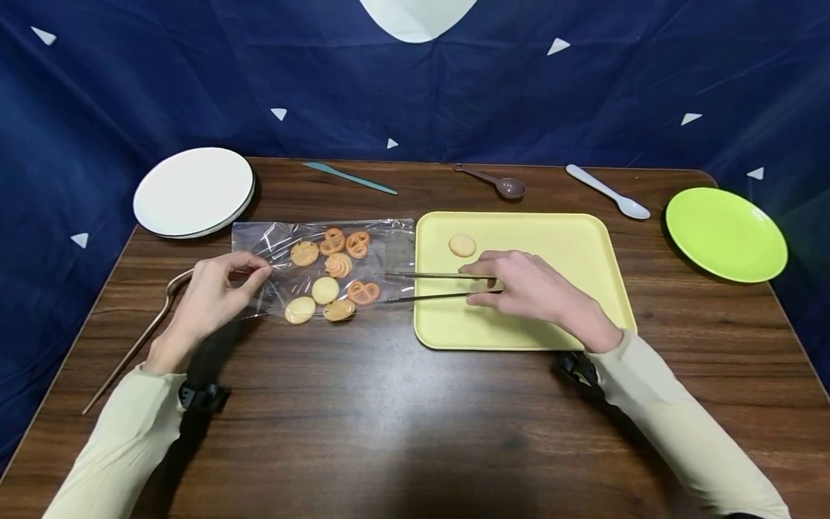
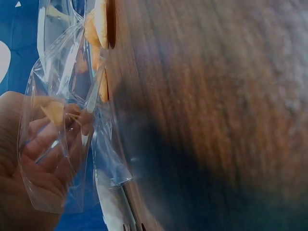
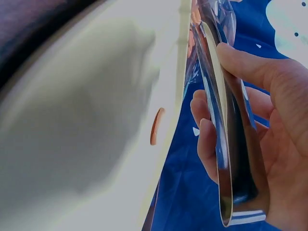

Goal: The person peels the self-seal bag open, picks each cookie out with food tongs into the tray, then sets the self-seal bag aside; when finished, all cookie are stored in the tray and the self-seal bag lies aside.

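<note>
A clear plastic bag lies on the table with several cookies inside, among them pretzel-shaped cookies, a swirled cookie and plain round ones. My left hand pinches the bag's left end between thumb and fingers. Over the yellow tray, my right hand grips metal tongs. The tongs' arms are apart, and their tips reach past the bag's right edge, close to the pretzel-shaped cookie, with nothing between them. One round cookie rests on the tray.
White plates stand at the back left, a green plate at the right. Along the back lie a teal knife, a brown measuring spoon and a white spoon. A long metal utensil lies beside my left hand.
</note>
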Tool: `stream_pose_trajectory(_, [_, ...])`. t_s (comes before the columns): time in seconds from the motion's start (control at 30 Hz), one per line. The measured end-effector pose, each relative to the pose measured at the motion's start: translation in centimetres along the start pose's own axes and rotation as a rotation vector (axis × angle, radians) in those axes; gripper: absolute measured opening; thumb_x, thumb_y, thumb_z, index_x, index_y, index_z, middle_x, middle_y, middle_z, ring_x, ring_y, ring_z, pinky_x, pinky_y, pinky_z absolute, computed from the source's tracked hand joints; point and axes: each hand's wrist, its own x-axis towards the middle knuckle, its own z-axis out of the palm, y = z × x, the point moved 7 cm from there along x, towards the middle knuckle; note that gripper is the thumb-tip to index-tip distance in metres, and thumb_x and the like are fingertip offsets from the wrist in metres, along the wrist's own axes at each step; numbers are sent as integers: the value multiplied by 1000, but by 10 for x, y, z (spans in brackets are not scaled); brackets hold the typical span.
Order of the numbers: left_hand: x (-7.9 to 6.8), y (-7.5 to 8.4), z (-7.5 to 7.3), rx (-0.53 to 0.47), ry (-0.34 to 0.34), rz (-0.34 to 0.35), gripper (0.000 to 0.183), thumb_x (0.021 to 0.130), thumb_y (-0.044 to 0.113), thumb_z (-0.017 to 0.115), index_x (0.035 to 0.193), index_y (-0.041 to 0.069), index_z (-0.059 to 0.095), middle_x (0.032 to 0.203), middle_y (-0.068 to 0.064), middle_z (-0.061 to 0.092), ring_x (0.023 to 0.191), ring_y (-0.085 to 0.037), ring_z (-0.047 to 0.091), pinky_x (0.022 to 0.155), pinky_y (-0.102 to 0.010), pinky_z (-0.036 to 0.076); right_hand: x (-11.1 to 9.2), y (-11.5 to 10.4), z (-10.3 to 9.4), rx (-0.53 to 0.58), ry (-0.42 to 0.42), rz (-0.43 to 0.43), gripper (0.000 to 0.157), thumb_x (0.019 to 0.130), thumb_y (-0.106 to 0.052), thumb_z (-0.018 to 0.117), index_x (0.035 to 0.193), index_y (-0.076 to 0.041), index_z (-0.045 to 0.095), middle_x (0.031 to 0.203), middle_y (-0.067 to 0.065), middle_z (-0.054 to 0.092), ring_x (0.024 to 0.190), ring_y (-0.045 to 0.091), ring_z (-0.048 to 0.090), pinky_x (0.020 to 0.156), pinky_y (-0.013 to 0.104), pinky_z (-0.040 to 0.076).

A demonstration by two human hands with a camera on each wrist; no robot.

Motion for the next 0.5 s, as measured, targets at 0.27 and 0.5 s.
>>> stream_pose_trajectory(0.27, [1, 0, 0, -8, 17, 4, 3, 85, 2, 66, 87, 3, 68, 82, -7, 69, 55, -6, 45, 48, -17, 32, 16, -6, 6, -2, -52, -31, 41, 82, -33, 73, 118, -14, 67, 90, -3, 62, 68, 7, 53, 57, 32, 44])
stream_pose_trajectory(0.5, [1, -2, 0, 6, 2, -12, 3, 86, 6, 65, 85, 4, 66, 81, -7, 68, 57, -7, 46, 49, -17, 33, 19, -9, 9, -46, -57, -44, 38, 85, -31, 70, 118, -12, 66, 94, -1, 61, 67, 10, 52, 60, 36, 47])
